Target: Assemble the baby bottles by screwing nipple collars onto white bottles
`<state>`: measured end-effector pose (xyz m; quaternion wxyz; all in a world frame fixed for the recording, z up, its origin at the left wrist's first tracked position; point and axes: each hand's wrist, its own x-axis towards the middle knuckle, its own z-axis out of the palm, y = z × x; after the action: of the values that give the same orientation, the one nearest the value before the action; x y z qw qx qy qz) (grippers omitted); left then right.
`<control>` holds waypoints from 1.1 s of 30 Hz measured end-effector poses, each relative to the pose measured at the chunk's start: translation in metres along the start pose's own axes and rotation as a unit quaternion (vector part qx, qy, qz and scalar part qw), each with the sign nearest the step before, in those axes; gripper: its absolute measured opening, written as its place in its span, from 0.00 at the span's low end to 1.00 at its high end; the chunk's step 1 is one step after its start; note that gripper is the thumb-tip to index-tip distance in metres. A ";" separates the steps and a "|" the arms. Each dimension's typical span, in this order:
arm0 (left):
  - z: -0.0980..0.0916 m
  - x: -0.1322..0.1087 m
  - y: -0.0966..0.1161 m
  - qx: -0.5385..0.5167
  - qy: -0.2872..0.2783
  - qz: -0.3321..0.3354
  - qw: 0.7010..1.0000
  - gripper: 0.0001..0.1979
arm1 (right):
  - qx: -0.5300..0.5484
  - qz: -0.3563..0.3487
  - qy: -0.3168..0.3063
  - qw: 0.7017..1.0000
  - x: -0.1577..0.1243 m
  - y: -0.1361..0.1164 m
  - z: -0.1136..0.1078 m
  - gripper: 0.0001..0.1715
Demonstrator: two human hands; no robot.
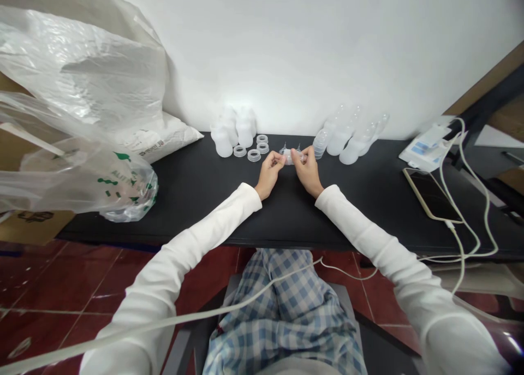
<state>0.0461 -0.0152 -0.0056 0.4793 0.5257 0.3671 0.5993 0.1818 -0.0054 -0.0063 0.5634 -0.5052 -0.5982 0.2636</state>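
My left hand (268,174) and my right hand (308,172) meet above the black table. Between their fingertips is a small translucent bottle collar (289,158), pinched from both sides; the fingers partly cover it, and whether a nipple sits in it I cannot tell. Just behind it stand clear bottle nipples (298,147) with thin pointed tips. Several loose collar rings (254,155) lie left of my left hand. Close to my right hand rises a stack of clear caps (320,142).
Frosted bottles (222,141) without caps stand at the back left, capped bottles (352,148) at the back right. Plastic bags (123,184) crowd the left end. A phone (432,195), a white box (426,146) and looping cables (487,216) occupy the right. A wall closes the back.
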 end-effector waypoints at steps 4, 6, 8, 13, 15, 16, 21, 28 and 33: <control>-0.002 0.003 0.005 -0.067 0.007 -0.058 0.996 0.11 | -0.042 -0.065 -0.048 0.996 -0.001 -0.008 -0.004 0.28; -0.004 0.004 0.008 -0.087 0.008 -0.082 0.993 0.11 | -0.059 -0.098 -0.067 0.991 0.001 -0.006 -0.004 0.26; -0.008 0.006 0.012 -0.101 0.010 -0.098 0.990 0.12 | -0.084 -0.139 -0.091 0.983 0.004 -0.001 -0.005 0.25; -0.016 0.011 0.019 -0.138 -0.012 -0.145 0.980 0.14 | -0.144 -0.260 -0.175 0.939 0.014 0.008 -0.014 0.22; -0.018 0.013 0.022 -0.139 -0.019 -0.169 0.975 0.14 | -0.169 -0.300 -0.211 0.915 0.017 0.007 -0.020 0.19; -0.019 0.014 0.024 -0.138 -0.022 -0.181 0.974 0.14 | -0.182 -0.318 -0.226 0.902 0.018 0.006 -0.022 0.18; -0.023 0.018 0.027 -0.130 -0.028 -0.227 0.965 0.13 | -0.194 -0.366 -0.274 0.868 0.020 0.001 -0.028 0.17; -0.016 0.010 0.026 -0.035 -0.040 -0.049 0.997 0.12 | -0.060 -0.227 -0.134 0.963 0.012 0.000 -0.022 0.23; -0.013 0.000 0.023 0.086 -0.083 0.081 0.990 0.09 | 0.011 -0.067 -0.101 0.993 0.007 -0.003 -0.017 0.29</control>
<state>0.0286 -0.0205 0.0136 0.4113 0.6407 0.3325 0.5566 0.1980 -0.0045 0.0036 0.5219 -0.4291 -0.6815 0.2813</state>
